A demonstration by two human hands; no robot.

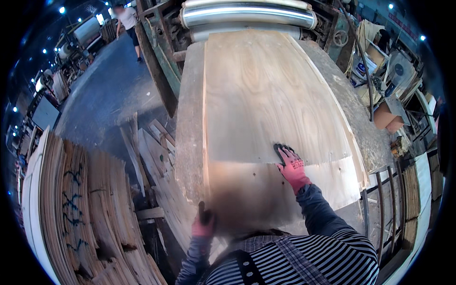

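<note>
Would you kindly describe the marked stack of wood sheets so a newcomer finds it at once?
From the shiny metal roller, follow the wood sheet down to the left hand. Further left, past the loose wood strips, is the marked stack; its dark scrawls set it apart from them.

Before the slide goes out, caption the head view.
Gloved right hand resting on wood sheets, left hand near their left edge, a shiny roller beyond.

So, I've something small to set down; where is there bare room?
Bare: the strip of table right of the sheet, narrower strip left of it, and sheet face between right hand and rollers. Crowded: lower left, with scraps and wood stack.
</note>
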